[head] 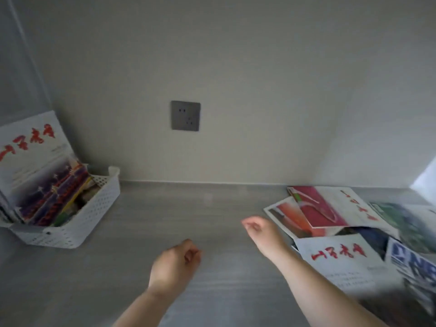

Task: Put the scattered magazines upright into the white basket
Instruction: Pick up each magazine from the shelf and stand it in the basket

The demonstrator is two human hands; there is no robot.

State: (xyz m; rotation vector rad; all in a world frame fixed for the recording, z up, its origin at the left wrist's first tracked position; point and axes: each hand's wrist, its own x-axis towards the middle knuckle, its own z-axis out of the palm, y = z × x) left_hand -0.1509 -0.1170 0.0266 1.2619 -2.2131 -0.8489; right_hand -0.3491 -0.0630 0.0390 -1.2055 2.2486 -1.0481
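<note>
The white perforated basket (94, 208) stands at the far left of the grey desk, with several magazines upright in it; the front one (30, 149) has red characters on a white cover. Scattered magazines lie flat at the right: a red-covered one (330, 208), a white one with red characters (339, 258), a green one (405, 223) and a blue-lettered one (417, 267). My left hand (174, 265) hovers over the desk's middle, fingers loosely curled, holding nothing. My right hand (262, 230) hangs empty just left of the pile, fingers relaxed.
A grey wall socket (185, 115) sits on the wall behind the desk (188, 208). A side panel rises behind the basket at the left. The pile reaches the desk's right edge, blurred there.
</note>
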